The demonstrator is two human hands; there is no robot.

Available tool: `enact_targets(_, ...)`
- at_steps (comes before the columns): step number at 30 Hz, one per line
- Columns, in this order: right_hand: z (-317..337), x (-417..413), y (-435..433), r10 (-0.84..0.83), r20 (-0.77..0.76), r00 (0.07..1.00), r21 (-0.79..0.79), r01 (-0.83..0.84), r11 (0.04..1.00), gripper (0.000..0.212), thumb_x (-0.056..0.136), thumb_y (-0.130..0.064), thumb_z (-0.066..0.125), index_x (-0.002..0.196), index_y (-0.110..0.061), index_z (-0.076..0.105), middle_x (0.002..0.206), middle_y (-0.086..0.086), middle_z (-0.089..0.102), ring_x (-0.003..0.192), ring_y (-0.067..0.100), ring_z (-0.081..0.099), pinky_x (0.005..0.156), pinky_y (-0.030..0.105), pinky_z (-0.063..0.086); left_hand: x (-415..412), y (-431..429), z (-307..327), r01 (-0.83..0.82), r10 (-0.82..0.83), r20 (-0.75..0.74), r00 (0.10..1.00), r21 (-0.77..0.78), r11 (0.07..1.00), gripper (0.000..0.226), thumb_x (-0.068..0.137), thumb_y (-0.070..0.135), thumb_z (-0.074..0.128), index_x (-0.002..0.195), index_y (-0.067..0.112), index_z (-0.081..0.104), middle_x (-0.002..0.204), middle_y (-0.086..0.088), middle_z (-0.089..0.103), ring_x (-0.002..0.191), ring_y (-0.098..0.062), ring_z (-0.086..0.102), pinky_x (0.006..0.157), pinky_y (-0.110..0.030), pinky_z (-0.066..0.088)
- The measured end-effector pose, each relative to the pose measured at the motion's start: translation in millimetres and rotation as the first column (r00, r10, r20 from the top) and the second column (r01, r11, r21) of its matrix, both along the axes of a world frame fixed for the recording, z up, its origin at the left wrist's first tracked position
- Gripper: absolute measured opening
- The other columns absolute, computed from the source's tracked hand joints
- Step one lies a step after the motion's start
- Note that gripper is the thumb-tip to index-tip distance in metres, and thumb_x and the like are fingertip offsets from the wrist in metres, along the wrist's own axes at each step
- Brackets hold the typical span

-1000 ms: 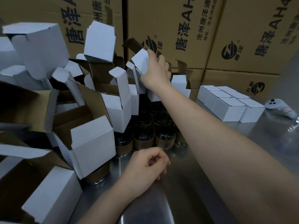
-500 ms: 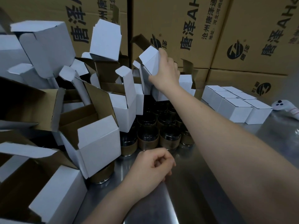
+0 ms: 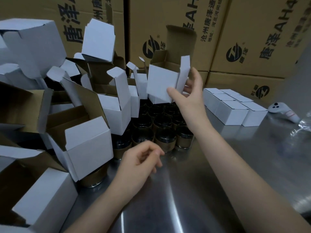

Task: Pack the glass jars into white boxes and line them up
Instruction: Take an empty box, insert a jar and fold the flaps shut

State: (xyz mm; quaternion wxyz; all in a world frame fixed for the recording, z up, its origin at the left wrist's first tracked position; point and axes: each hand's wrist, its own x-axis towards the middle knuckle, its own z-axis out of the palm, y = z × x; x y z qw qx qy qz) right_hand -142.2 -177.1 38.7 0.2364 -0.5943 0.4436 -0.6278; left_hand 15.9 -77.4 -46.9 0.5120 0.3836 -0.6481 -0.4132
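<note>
My right hand (image 3: 190, 95) grips an open white box (image 3: 161, 83) by its lower right corner, lifted above the cluster of glass jars (image 3: 165, 137), its brown flaps standing up. The jars are dark with brown paper bands and stand packed together on the steel table. My left hand (image 3: 141, 160) hovers low in front of the jars, fingers loosely curled and holding nothing. A row of closed white boxes (image 3: 234, 108) is lined up at the right, against the back cartons.
A heap of open white boxes (image 3: 87, 140) fills the left side, one resting on a jar. Large brown cartons (image 3: 252, 31) wall off the back. A white controller (image 3: 284, 111) and clear plastic lie at the far right of the steel table (image 3: 193, 199).
My right hand has pulled the white box out of the pile, brought it toward me above the jars and turned it upright. My left hand has barely moved.
</note>
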Motion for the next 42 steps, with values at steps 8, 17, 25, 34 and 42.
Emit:
enact_targets(8, -38.3, -21.3, 50.1, 0.341, 0.019, 0.94, 0.054, -0.341, 0.938, 0.093, 0.067, -0.036, 0.071, 0.148, -0.015, 0.03, 0.132, -0.001, 0.055, 0.12, 0.01, 0.057, 0.092, 0.024, 0.049, 2.3, 4.8, 2.0, -0.216, 0.183, -0.166, 0.969, -0.213, 0.953, 0.032, 0.082, 0.028, 0.061, 0.112, 0.035, 0.055, 0.103, 0.008, 0.064, 0.095, -0.018, 0.063, 0.083, -0.029, 0.053)
enact_targets(17, -30.5, -35.9, 58.5, 0.612, -0.046, 0.79, 0.267, -0.58, 0.769, 0.076, 0.066, -0.022, 0.075, 0.134, -0.024, 0.041, 0.133, 0.006, 0.054, 0.121, 0.023, 0.057, 0.099, 0.035, 0.05, 4.0, 5.9, 3.2, -0.237, 0.203, -0.135, 0.97, -0.316, 0.919, 0.063, 0.077, 0.045, 0.063, 0.13, 0.057, 0.031, 0.144, 0.009, 0.041, 0.136, -0.013, 0.042, 0.112, -0.044, 0.038)
enact_targets(25, -33.7, -41.8, 55.9, 0.734, -0.151, 0.662, 0.467, -0.607, 0.643, 0.083, 0.068, -0.015, 0.079, 0.139, -0.018, 0.037, 0.138, 0.011, 0.047, 0.129, 0.023, 0.05, 0.108, 0.044, 0.044, 2.6, 9.4, 5.6, -0.106, 0.086, -0.079, 0.993, -0.298, 0.949, 0.086, 0.075, 0.041, 0.071, 0.144, 0.054, 0.022, 0.142, 0.032, 0.037, 0.131, 0.002, 0.044, 0.095, -0.008, 0.043)
enact_targets(34, -29.2, -52.2, 49.4, 0.538, -0.01, 0.843, 0.323, -0.507, 0.799, 0.053, 0.079, -0.032, 0.069, 0.129, -0.018, 0.058, 0.12, 0.01, 0.064, 0.107, 0.022, 0.065, 0.082, 0.029, 0.054, 1.6, 6.7, 2.8, -0.1, 0.102, 0.001, 0.995, -0.213, 0.972, 0.083, 0.063, 0.048, 0.08, 0.13, 0.057, 0.031, 0.124, 0.031, 0.053, 0.118, -0.003, 0.057, 0.09, -0.028, 0.052)
enact_targets(42, -38.9, -63.1, 28.8, -0.124, -0.076, 0.989, 0.253, 0.14, 0.957, 0.015, 0.087, -0.015, 0.067, 0.079, -0.028, 0.07, 0.072, -0.012, 0.067, 0.066, -0.002, 0.06, 0.06, 0.011, 0.047, -0.7, 5.5, 0.8, -0.094, 0.099, 0.034, 0.995, -0.119, 0.988, 0.079, 0.053, 0.05, 0.082, 0.113, 0.06, 0.031, 0.112, 0.033, 0.057, 0.107, 0.002, 0.06, 0.085, -0.013, 0.05)
